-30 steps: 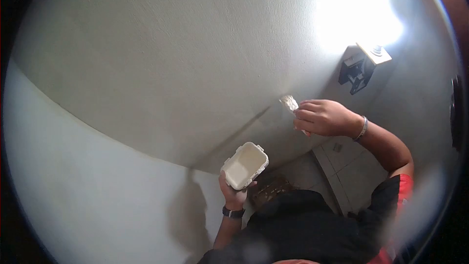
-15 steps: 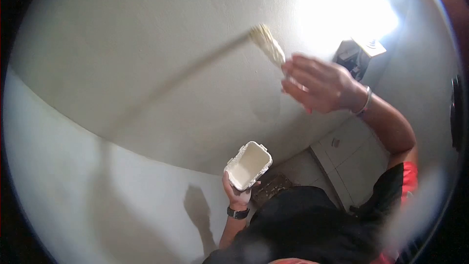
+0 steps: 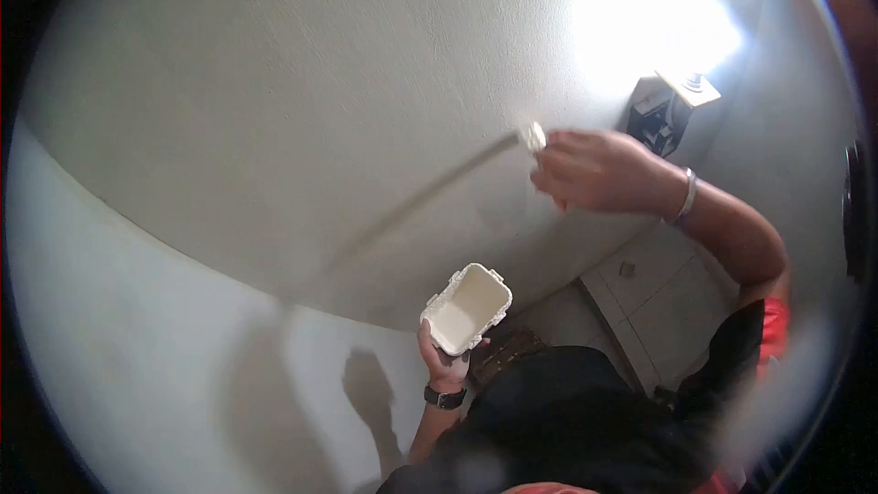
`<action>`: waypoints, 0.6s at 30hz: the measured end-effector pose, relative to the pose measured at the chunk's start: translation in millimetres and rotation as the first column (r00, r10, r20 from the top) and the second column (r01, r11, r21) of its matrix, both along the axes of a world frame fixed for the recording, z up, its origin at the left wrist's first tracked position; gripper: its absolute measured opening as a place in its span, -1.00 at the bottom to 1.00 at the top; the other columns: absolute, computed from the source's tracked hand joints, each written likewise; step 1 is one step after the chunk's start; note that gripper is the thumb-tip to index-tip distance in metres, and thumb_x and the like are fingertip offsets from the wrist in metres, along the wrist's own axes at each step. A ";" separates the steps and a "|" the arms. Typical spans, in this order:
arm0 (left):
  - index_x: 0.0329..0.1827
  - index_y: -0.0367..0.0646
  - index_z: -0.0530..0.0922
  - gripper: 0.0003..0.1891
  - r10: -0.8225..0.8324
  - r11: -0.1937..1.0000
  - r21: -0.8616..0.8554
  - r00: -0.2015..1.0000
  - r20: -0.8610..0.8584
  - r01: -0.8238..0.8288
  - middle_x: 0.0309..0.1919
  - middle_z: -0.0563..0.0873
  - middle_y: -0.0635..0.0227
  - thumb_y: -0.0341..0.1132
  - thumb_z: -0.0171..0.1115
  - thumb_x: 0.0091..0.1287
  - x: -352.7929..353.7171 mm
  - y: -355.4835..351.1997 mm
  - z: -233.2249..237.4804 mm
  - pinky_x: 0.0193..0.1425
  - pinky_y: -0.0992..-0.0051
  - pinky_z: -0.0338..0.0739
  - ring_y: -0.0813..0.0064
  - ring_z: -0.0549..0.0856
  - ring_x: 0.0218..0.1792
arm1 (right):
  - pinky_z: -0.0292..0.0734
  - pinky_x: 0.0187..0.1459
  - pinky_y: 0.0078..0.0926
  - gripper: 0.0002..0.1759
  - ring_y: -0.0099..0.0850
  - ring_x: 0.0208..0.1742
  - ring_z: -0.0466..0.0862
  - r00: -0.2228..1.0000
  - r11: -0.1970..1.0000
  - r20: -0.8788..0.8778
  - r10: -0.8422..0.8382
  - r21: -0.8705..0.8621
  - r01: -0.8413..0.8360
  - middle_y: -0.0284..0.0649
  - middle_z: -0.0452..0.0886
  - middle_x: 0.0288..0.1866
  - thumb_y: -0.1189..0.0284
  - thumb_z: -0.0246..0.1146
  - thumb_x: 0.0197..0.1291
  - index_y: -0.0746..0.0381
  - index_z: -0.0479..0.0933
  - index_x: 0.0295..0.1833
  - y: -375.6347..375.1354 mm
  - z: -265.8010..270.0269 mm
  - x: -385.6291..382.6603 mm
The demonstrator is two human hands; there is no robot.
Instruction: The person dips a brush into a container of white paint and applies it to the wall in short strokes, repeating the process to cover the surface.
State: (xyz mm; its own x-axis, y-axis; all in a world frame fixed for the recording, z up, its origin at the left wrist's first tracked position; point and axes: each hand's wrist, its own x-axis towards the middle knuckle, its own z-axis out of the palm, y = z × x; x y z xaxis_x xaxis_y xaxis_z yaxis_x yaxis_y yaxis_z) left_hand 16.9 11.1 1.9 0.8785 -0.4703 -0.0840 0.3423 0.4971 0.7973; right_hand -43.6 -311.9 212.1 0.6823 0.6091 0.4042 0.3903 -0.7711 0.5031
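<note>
My right hand [image 3: 585,169] is closed on a paintbrush [image 3: 534,136], whose pale, paint-coated bristles show just beyond the fingers against the wall [image 3: 384,82]. The handle is hidden inside the hand. Low in the middle, my left hand [image 3: 445,361] grips a white plastic tub [image 3: 468,306] from below, its fingers around the near end. The tub is tilted with its opening towards me, and whitish paint lies inside. Dried paint crusts its rim.
A bright lamp glares at the upper right above a boxy stand [image 3: 660,114]. Below right, a tiled floor [image 3: 658,311] has a small scrap [image 3: 627,269] on it. A brown object [image 3: 508,355] lies behind the tub. A second wall [image 3: 210,348] meets the painted one at lower left.
My right hand has turned, so the brush now points more towards the wall and its bristles sit lower and further right. The tub and my left hand have barely moved.
</note>
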 end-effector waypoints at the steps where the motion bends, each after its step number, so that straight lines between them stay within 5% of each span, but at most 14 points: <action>1: 0.40 -0.01 0.24 -0.32 -0.011 1.000 -0.005 0.999 -0.032 0.011 0.21 0.52 0.20 0.23 -0.16 0.33 1.0 0.5 0.4 -0.29 0.06 0.71 0.07 0.63 0.07 | 0.58 0.13 -0.38 -0.73 -0.31 -0.05 0.64 1.000 1.000 0.026 0.012 0.015 -0.012 -0.21 0.56 -0.20 0.32 0.29 -0.05 0.23 0.50 -0.25 -0.9 19.2 1.6; 8: 0.38 0.00 0.26 -0.32 0.012 0.999 0.033 1.000 -0.027 -0.011 0.20 0.52 0.22 0.23 -0.15 0.32 -2.1 -3.3 4.7 -0.29 0.06 0.73 0.07 0.64 0.06 | 0.62 0.13 -0.27 -0.74 -0.23 -0.04 0.68 0.820 0.988 0.559 0.125 0.008 -0.156 -0.11 0.61 -0.12 0.30 0.28 0.08 0.28 0.56 -0.24 4.7 50.3 -22.0; 14: 0.39 0.00 0.25 -0.32 0.029 0.998 0.054 0.999 -0.020 -0.028 0.22 0.51 0.22 0.22 -0.16 0.32 3.3 -3.0 -3.4 -0.31 0.06 0.73 0.07 0.64 0.06 | 0.59 0.19 -0.33 -0.75 -0.28 -0.03 0.67 0.962 0.997 0.266 0.070 0.010 -0.075 -0.11 0.62 -0.13 0.29 0.26 0.15 0.28 0.55 -0.22 -0.1 -46.7 -5.7; 16: 0.38 0.00 0.25 -0.33 0.003 0.997 0.080 1.000 -0.006 -0.003 0.22 0.51 0.22 0.22 -0.15 0.32 5.3 -1.2 -2.3 -0.31 0.06 0.73 0.07 0.63 0.06 | 0.60 0.10 -0.46 -0.79 -0.40 -0.15 0.64 0.983 0.987 0.139 0.117 0.094 -0.131 -0.28 0.53 -0.32 0.30 0.24 0.16 0.21 0.46 -0.36 -0.3 -70.0 -2.4; 18: 0.38 0.01 0.25 -0.33 -0.024 0.994 0.104 1.000 0.009 0.023 0.22 0.51 0.21 0.21 -0.14 0.32 4.9 -2.3 0.0 -0.31 0.05 0.73 0.06 0.63 0.07 | 0.58 0.13 -0.45 -0.79 -0.37 -0.12 0.63 0.992 0.979 0.025 0.123 0.162 -0.125 -0.26 0.54 -0.29 0.31 0.27 0.08 0.22 0.49 -0.30 -3.7 -81.2 -2.9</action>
State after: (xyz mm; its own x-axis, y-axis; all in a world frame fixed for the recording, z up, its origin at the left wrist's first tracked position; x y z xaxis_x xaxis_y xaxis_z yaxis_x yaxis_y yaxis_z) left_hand 21.8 8.8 1.9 0.8682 -0.4803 -0.1248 0.3450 0.4035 0.8475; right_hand -46.4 -315.6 130.9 0.5986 0.6137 0.5148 0.4813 -0.7893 0.3813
